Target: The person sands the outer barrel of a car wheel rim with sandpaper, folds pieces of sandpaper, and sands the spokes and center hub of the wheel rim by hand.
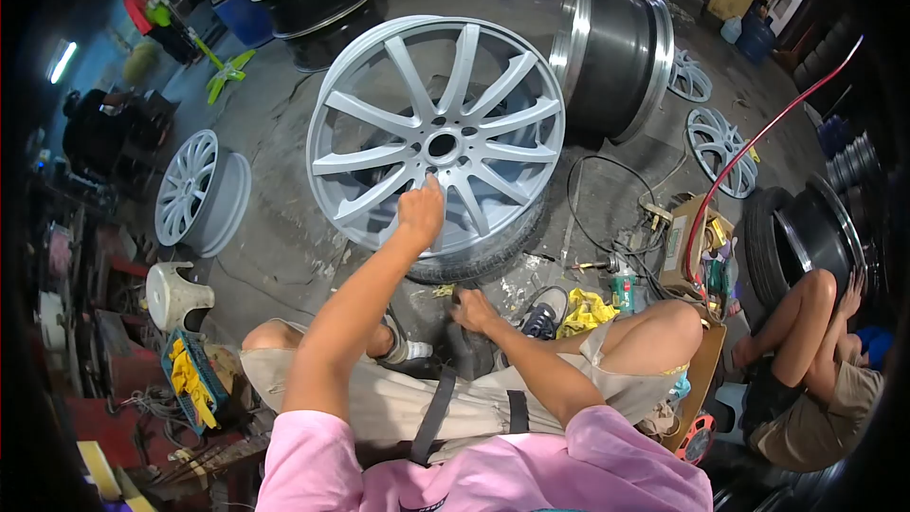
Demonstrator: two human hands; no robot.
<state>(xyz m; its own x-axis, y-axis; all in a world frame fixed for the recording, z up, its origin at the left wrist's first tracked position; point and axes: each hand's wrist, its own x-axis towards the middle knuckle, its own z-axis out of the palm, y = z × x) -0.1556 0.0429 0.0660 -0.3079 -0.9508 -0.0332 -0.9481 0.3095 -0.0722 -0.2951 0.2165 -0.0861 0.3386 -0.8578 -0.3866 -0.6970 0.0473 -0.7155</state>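
A silver-grey multi-spoke wheel rim [389, 157] leans in front of me, resting on a tire [493, 261]. My left hand [422, 213] is on the hub area, its index finger reaching to a bolt hole below the centre bore. The other fingers are curled in, and anything small under them is hidden. Lower down, between my knees, my right hand [474, 310] is closed at the top of a dark grey object [471, 351] whose kind I cannot make out. The right fingertips are partly hidden.
Dark barrels of other rims [611, 57] stand behind. Another silver rim [190, 192] and a white stool [178, 296] are at left. A cardboard box [684, 242], hose [578, 209] and yellow cloth [586, 311] lie right. A seated person [806, 379] is at far right.
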